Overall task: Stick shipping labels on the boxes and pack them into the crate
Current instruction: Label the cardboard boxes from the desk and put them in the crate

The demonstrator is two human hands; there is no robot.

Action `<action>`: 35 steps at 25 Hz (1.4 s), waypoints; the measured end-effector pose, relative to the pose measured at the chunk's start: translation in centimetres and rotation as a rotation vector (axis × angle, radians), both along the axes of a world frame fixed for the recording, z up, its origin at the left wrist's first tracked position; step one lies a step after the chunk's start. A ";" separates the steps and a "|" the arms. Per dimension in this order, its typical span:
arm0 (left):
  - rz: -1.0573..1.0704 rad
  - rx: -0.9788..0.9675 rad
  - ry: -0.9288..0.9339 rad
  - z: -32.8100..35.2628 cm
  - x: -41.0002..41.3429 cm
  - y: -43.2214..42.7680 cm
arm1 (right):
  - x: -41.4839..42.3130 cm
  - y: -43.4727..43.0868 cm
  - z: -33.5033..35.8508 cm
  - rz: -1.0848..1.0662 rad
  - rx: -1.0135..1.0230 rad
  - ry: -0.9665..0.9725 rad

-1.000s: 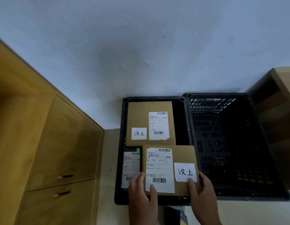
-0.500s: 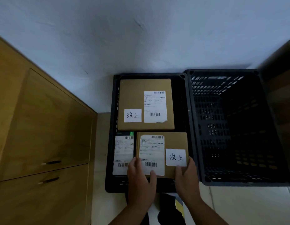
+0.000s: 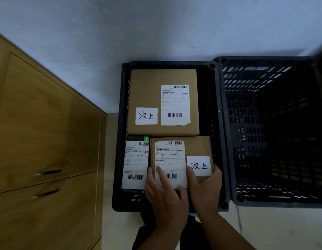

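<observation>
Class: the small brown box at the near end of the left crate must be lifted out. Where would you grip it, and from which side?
Probably take the small box by its near edge and right side, from above. The big box blocks its far edge, the narrow parcel crowds its left; a gap shows by the crate wall on the right.

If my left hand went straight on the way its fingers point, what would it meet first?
Likely the near edge of the large box, right behind the small box the left hand rests on; relative heights are unclear.
</observation>
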State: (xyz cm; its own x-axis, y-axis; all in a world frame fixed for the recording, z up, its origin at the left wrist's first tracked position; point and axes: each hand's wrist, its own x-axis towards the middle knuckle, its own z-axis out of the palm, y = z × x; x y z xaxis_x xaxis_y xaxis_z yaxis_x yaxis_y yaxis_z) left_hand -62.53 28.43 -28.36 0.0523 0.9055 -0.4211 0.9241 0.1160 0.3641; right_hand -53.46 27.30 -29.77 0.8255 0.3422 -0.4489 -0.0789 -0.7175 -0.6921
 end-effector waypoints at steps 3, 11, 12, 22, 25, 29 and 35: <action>0.034 0.000 -0.043 -0.1 -0.5 0.1 | -0.6 -1.0 0.6 -0.031 0.010 -0.042; 0.120 -0.132 -0.075 0.3 0.6 1.1 | -1.7 -1.3 0.7 0.069 -0.048 -0.174; 0.116 -0.145 -0.080 0.1 0.3 1.1 | -1.8 -1.1 0.5 0.083 -0.070 -0.170; -0.003 -0.337 -0.187 -2.0 0.7 2.5 | 1.4 1.4 -3.2 0.322 -0.316 0.106; -0.119 -0.398 -0.092 -3.3 0.3 3.3 | 1.0 1.7 -4.3 0.515 -0.496 0.009; -0.261 -0.542 -0.022 -5.2 -0.5 4.3 | 0.2 1.8 -5.6 0.833 -0.706 -0.295; -0.427 -0.566 0.083 -6.1 0.2 4.1 | 1.1 1.4 -6.6 1.068 -0.656 -0.389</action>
